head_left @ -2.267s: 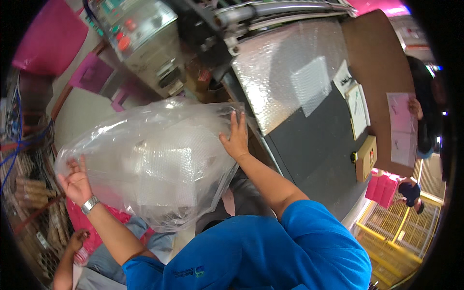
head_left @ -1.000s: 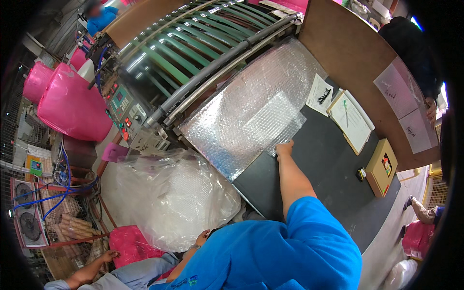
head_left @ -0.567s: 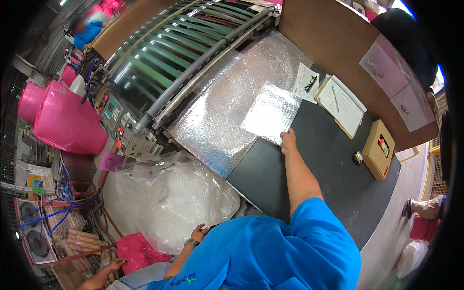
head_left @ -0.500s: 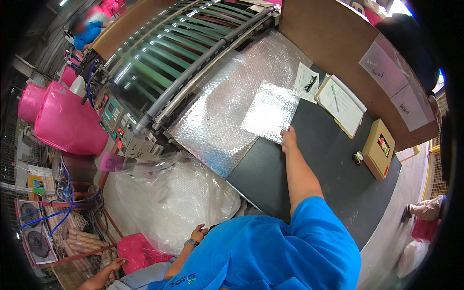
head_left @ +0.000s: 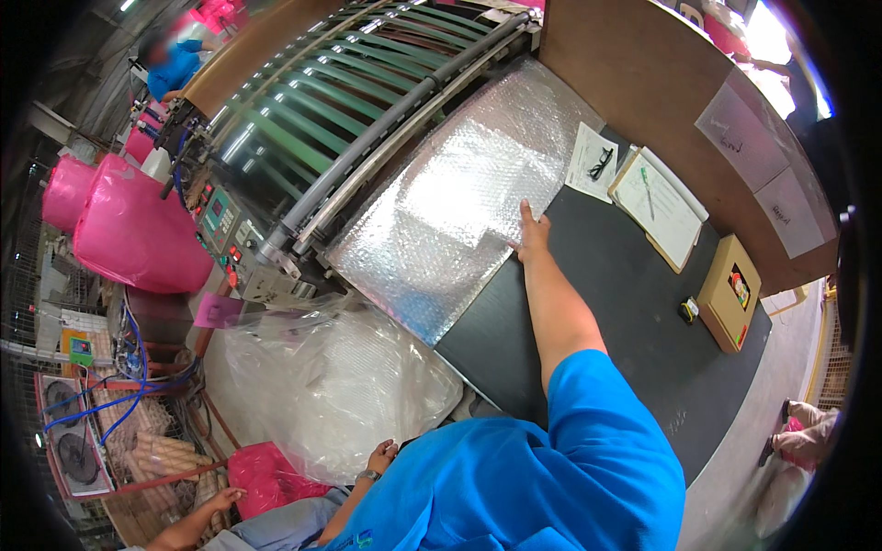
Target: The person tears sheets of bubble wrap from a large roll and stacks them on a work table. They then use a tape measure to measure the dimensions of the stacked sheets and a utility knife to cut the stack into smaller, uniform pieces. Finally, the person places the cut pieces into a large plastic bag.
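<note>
A silvery bubble-wrap piece (head_left: 459, 184) lies flat over larger clear bubble-wrap sheets (head_left: 395, 289) on the dark worktable. My right hand (head_left: 533, 231) rests by its near right edge, fingers apart and not closed around it. Low down, my left hand (head_left: 380, 457), with a watch on the wrist, is curled beside my blue shirt. Something dark shows at its fingertips, too hidden to name. Left of it spreads a heap of clear plastic (head_left: 349, 395) with bubble wrap inside.
A roller machine with green belts (head_left: 312, 119) and a control panel (head_left: 220, 220) stands behind. On the table are glasses (head_left: 601, 163), a clipboard (head_left: 658, 209), a tape measure (head_left: 687, 310) and a tan box (head_left: 729, 292). Another person's hand (head_left: 225, 499) is near a pink bag (head_left: 276, 477).
My right hand has moved slightly up and left, laying the bubble-wrap piece down onto the larger sheets and loosening from it. My left hand has barely moved.
</note>
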`<state>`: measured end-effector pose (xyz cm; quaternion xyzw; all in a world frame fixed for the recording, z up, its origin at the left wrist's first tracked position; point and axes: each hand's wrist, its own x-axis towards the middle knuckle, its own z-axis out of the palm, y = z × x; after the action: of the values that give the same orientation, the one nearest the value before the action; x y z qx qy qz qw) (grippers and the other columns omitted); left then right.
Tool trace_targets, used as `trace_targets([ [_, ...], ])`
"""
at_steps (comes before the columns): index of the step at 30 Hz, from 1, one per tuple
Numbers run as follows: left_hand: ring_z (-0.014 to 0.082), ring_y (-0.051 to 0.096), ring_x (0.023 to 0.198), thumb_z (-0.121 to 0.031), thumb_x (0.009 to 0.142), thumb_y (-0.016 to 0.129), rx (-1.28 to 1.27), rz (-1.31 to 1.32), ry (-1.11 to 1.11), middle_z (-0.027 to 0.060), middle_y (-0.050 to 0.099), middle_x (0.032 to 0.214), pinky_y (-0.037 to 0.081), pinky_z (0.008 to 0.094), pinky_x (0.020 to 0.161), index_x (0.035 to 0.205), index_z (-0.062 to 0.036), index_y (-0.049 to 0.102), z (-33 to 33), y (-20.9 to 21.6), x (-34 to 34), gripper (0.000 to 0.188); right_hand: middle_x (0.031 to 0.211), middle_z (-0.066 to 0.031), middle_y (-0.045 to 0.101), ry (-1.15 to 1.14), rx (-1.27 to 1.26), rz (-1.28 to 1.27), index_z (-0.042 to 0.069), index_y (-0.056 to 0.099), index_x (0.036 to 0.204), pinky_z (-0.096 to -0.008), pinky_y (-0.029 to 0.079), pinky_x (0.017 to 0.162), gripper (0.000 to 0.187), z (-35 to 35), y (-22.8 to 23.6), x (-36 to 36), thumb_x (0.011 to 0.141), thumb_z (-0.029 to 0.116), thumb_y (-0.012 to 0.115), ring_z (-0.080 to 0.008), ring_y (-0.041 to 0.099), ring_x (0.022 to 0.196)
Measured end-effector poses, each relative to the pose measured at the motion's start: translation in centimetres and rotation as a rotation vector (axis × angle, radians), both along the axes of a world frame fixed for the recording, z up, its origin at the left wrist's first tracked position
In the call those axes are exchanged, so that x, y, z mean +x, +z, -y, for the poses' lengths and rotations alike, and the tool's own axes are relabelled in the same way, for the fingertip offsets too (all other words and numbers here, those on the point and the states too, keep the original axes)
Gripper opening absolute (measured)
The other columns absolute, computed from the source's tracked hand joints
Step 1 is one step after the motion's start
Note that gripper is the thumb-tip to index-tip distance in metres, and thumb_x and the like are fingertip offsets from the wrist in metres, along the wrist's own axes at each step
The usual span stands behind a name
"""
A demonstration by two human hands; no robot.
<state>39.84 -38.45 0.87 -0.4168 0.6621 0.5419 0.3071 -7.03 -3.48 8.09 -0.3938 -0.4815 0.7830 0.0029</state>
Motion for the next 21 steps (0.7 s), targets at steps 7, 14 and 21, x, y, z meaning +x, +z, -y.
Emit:
trace_targets([
  [7,0.0196,0.056,0.088,-0.025,0.083,0.054,0.049,-0.003,0.039,0.0143,0.057,0.103,0.046,0.0293,0.074,0.124,-0.0037,0.037,0.4,-1.3,1.9,0.049,0.119,-0.0154,0.038,-0.051,0.181,0.093,0.014,0.012,0.131,-0.0462,0.044,0.064,0.094,3.0,0.7,-1.7,0.061,0.016,0.075,-0.0322,0.046,0.097],
  [14,0.0156,0.054,0.075,-0.022,0.081,0.056,-0.016,-0.049,-0.022,0.0100,0.058,0.090,0.045,0.0269,0.065,0.123,-0.0033,0.039,-1.0,1.5,-1.1,0.048,0.107,-0.0131,0.045,0.056,-0.147,-0.210,0.012,0.024,0.123,-0.0401,0.045,0.067,0.070,2.3,-2.3,0.8,0.065,-0.006,0.059,-0.0291,0.048,0.092],
  [21,0.0170,0.045,0.087,-0.033,0.080,0.055,-0.068,-0.331,0.070,0.0074,0.049,0.102,0.041,0.0331,0.070,0.122,-0.0071,0.039,-1.6,6.7,-10.3,0.052,0.106,-0.0094,0.045,0.610,-0.156,-0.497,0.010,0.028,0.124,-0.0313,0.042,0.077,0.071,2.1,4.1,10.4,0.063,-0.011,0.055,-0.0199,0.047,0.093],
])
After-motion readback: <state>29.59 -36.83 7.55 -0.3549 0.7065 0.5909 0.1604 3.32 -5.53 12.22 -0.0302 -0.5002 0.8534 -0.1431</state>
